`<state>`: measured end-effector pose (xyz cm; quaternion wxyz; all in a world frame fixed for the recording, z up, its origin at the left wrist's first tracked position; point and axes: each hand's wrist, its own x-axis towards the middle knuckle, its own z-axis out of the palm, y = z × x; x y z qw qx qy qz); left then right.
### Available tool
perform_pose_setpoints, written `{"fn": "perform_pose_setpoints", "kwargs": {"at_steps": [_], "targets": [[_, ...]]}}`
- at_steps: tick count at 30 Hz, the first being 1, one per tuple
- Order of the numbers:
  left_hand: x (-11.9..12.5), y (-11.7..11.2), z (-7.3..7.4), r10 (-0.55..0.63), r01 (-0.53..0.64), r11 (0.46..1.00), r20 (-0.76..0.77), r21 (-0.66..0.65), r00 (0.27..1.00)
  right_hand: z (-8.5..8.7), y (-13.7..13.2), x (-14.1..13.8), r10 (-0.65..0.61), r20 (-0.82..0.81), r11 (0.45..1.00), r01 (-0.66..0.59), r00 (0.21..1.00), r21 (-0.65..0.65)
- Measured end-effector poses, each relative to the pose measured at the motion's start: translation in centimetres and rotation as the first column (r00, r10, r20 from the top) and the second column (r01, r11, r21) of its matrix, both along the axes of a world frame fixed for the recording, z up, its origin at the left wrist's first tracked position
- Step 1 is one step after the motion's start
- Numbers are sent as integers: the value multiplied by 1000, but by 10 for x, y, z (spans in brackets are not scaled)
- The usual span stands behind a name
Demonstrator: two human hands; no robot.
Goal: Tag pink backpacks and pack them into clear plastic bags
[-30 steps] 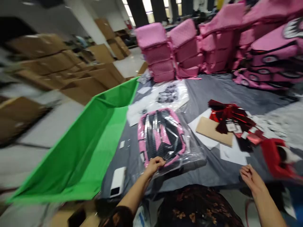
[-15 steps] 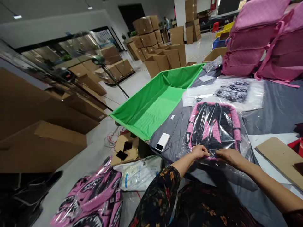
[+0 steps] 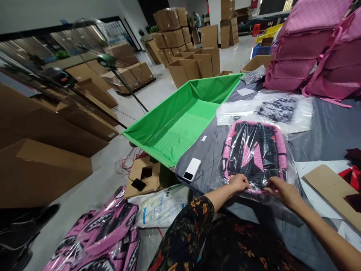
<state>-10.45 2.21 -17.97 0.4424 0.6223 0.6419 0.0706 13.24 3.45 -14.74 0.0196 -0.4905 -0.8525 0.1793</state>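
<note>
A: Where's the backpack (image 3: 255, 156)?
B: On the near part of the grey table (image 3: 332, 141), lying flat inside a clear plastic bag (image 3: 293, 178).
A: And the left hand (image 3: 239, 183)?
B: Its fingers are bunched nearly closed, pinching the plastic at the backpack's near edge.
A: What about the right hand (image 3: 279, 189)?
B: Just to the right, over that same edge, thumb and fingers bent close together. I can't tell whether they have hold of the plastic.
A: What's around them?
B: A white phone (image 3: 192, 169) near the table's left edge, a green tray (image 3: 177, 139) beyond it. Printed white plastic (image 3: 242, 112) lies just past the backpack. To the right, cardboard (image 3: 324, 182) rests on white paper (image 3: 316, 201); far right, pink bags (image 3: 304, 47) are stacked.
</note>
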Motion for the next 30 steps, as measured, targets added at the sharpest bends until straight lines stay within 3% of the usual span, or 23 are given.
{"fn": "perform_pose_setpoints", "kwargs": {"at_steps": [5,8,10,13,16,22,24,26,28,29,30], "targets": [[-14,-12,13,-209,210,965,-28,158,978,-15,-15,-30,65,24,997,-64,998,-47],[-38,-26,24,-321,327,902,-68,283,945,-17,-10,-32,61,45,996,-58,997,-61],[-59,-32,28,-337,353,883,-106,311,936,-16,-8,-31,66,50,995,-62,997,-73],[-88,-35,25,-284,316,898,-144,307,948,-15,-8,-29,69,50,994,-64,996,-88],[-101,-28,17,-214,250,928,-153,277,965,-18,-9,-28,59,41,994,-55,997,-95],[-88,-11,9,-126,159,971,-181,176,975,-18,-15,-30,24,-39,997,-27,999,-76],[-85,-8,9,-121,153,976,-199,154,973,-12,-24,-27,-13,-175,994,-6,984,-105],[-85,-6,8,-113,145,981,-224,131,968,-5,-40,-11,-126,-391,986,73,912,-149],[-87,-5,9,-107,139,983,-241,118,965,-2,-64,25,-336,-545,941,293,768,-167],[-87,-6,11,-106,138,984,-242,116,964,-2,-78,51,-466,-564,873,459,682,-166],[-86,-7,14,-108,139,983,-238,117,965,-3,-95,80,-609,-556,749,641,566,-168]]}}
